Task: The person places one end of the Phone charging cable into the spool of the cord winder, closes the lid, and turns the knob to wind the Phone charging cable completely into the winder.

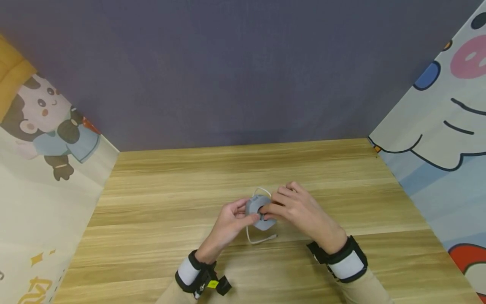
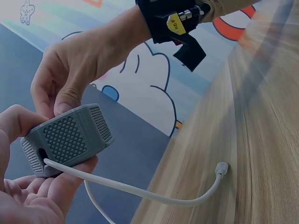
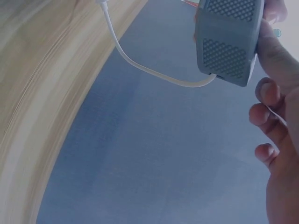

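My left hand holds a grey, many-sided cable winder above the table, thumb on its face and fingers behind. Textured panels cover the sides of the winder in the left wrist view. My right hand reaches in from the right, its thumb and index finger pinching at the round opening in the middle of the face. What lies inside that opening is mostly hidden by the fingertips. A white cable comes out of a slot in the side and ends in a small plug.
The wood-grain table spreads under both hands. A dark grey panel stands behind it, with cartoon-printed walls at left and right. Each wrist wears a black strap with a white patch.
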`<state>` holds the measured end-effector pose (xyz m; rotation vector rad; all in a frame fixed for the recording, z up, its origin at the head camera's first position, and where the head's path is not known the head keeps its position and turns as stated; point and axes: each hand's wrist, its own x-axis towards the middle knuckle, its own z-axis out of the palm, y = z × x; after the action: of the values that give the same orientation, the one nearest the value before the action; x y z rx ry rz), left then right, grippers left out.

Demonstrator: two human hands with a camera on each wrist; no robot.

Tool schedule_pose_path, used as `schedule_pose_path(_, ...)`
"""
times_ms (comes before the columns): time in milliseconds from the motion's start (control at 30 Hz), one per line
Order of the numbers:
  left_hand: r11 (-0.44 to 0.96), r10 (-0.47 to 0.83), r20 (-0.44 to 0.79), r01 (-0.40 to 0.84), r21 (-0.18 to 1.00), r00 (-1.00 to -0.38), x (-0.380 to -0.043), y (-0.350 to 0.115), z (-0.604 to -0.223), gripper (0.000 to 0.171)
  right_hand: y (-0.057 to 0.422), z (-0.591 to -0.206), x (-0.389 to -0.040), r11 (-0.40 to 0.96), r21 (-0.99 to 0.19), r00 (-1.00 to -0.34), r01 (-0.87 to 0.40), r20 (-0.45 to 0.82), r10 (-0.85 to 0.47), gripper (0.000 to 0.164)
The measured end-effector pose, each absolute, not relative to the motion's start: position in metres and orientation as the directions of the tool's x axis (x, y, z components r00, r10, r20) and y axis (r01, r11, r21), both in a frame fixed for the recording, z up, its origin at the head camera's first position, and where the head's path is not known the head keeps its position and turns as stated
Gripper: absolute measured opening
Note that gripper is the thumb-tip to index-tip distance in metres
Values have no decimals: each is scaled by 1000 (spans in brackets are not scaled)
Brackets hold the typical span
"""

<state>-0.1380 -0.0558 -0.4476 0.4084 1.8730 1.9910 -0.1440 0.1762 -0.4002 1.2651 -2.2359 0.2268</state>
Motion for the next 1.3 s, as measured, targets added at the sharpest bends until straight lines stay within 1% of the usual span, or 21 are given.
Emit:
schedule_pose_path(167, -38, 459, -52, -78, 996, -887, -137, -56, -446, 55, 175, -402, -145, 546, 155, -370, -823, 583, -724, 16)
schedule_pose_path(333, -50, 458, -39, -70, 996, -888, -136, -56, -445, 55, 173, -405, -146, 561, 148, -362, -814, 627, -690, 29)
schedule_pose_path(500, -75, 460, -41, -85, 994, -887, -136, -56, -445, 56, 172, -408, -146, 575, 146, -354, -805, 660, -662, 34)
schedule_pose_path(767, -117, 471, -35, -102, 988, -881, -137, -56, -449, 57, 168, -413, -146, 595, 94, -366, -798, 708, -604, 37)
schedule_pose_path(1167, -172, 470, 25, -64, 983, -882, -136, -56, -447, 57, 164, -416, -144, 612, 45, -364, -790, 768, -527, 37)
schedule_pose_path(1233, -170, 466, 29, -58, 984, -884, -136, -56, -447, 57, 163, -416, -143, 617, 39, -369, -786, 771, -519, 37)
schedule_pose_path(1300, -167, 461, 28, -56, 984, -887, -136, -56, -447, 56, 163, -416, -141, 627, 30, -389, -778, 761, -520, 37)
